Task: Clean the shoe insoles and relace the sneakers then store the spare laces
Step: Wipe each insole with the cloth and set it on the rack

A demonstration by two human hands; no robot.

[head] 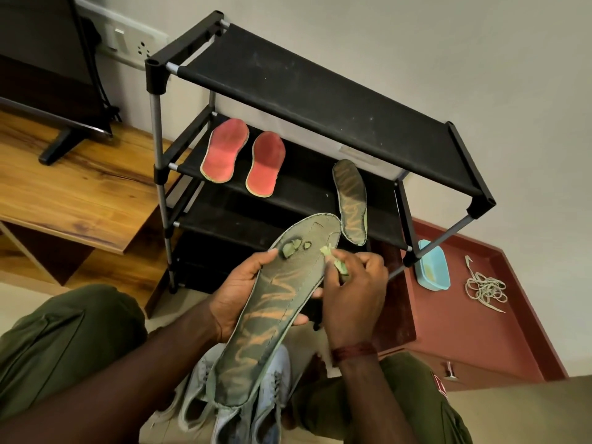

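Left hand (238,291) grips the green patterned insole (272,310) from underneath, thumb hooked over the left edge near the worn forefoot patch, fingertips showing past the right edge; fingers closed on it. Insole held up in front of the body, toe end pointing away toward the shoe rack (307,100), heel end down over the sneakers (243,402). Right hand (355,290) pinches a small pale green cloth (334,261), fingers bunched tight around it, the cloth touching the insole's right edge near the toe. Red thread band (354,350) on the right wrist. Forefoot of the held insole shows torn spots with lighter material underneath. Pair of light grey sneakers on the floor between the knees, partly hidden by the insole; lace state hard to tell. Olive trousers on both legs. On the rack's middle shelf: two red insoles (245,163) side by side at left, touching or nearly so, and a second green patterned insole (350,201) at right, well apart from the red pair, its end overhanging the shelf front. Top shelf of the rack is dusty black fabric. To the right, a reddish-brown low cabinet (455,318) carries a light blue plastic tub (432,265) next to the rack leg and a loose tangle of pale laces (485,288) near it, not touching. Wooden TV unit (73,190) at left with a screen stand on it.
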